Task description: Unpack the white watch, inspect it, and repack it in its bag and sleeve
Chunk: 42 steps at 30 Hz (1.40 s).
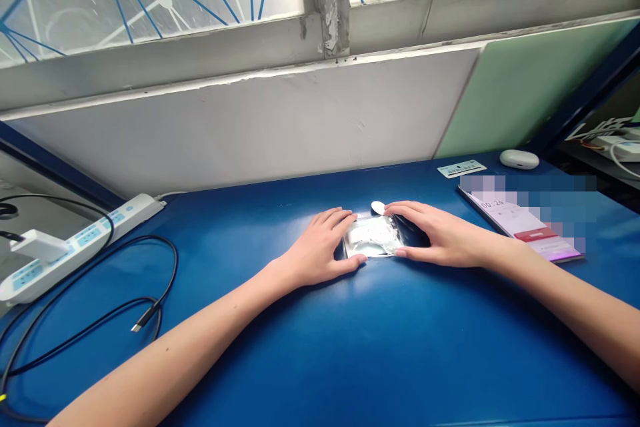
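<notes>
A small shiny, clear-and-silvery packet (373, 236) lies flat on the blue table (345, 347), between my two hands. My left hand (325, 247) rests at its left side, fingers stretched out and the thumb apart on the near edge. At the right side is my right hand (440, 233), its thumb by the near corner and its fingers reaching to the far corner. Just beyond the packet, by the right fingertips, is a white round disc (378, 207). Glare hides what the packet contains.
To the right lie a phone (530, 223) with its screen lit, a card (461, 169) and a white earbud case (519, 159). On the left, a white power strip (90, 240) holds a charger (40, 247), and a black cable (173, 267) loops across the table.
</notes>
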{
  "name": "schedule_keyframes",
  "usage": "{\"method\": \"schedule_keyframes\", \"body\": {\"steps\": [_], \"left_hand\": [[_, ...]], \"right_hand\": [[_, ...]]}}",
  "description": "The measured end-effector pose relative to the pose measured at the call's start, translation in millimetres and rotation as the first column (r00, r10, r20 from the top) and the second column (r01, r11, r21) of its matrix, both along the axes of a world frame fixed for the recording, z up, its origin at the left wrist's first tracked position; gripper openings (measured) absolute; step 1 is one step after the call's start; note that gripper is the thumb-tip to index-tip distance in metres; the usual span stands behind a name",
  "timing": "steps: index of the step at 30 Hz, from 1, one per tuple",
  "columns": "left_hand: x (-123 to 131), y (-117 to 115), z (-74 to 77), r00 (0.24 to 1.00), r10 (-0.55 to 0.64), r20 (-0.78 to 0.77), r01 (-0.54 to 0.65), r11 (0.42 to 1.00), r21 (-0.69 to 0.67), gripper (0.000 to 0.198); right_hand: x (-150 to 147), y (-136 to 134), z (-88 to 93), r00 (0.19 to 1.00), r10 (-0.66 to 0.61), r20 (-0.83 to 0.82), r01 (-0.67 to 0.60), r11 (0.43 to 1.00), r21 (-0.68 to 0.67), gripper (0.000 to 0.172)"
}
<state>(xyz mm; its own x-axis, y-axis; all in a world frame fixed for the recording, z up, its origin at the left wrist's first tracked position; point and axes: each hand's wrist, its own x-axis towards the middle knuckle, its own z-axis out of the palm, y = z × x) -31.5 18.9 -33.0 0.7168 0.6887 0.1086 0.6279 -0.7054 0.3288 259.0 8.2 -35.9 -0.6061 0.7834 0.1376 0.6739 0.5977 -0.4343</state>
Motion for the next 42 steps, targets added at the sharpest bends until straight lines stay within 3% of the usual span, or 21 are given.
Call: {"method": "schedule_keyframes", "body": {"steps": [26,31,36,42], "left_hand": [[-0.6,2.0,-1.9,1.000,0.007,-0.005,-0.007,1.000,-0.002,0.080],[-0.4,1.3,-0.5,1.000,-0.001,-0.022,0.001,1.000,0.002,0.077],[-0.8,1.2,-1.5,1.000,0.000,-0.002,0.000,1.000,0.009,0.068],[0.0,2.5,-2.8,1.000,0.014,-0.007,-0.014,1.000,0.005,0.073]], "right_hand": [[-0.3,0.6,-0.8,1.000,-0.025,0.012,0.025,0.999,-0.023,0.076],[-1.4,1.0,-0.3,0.998,-0.056,-0.018,0.054,0.995,-0.088,0.076],[-2.7,1.0,0.4,0.998,-0.055,-0.012,0.054,0.996,-0.067,0.077],[-4.1,-1.0,4.1,0.998,-0.060,0.010,0.061,0.996,-0.061,0.075]]}}
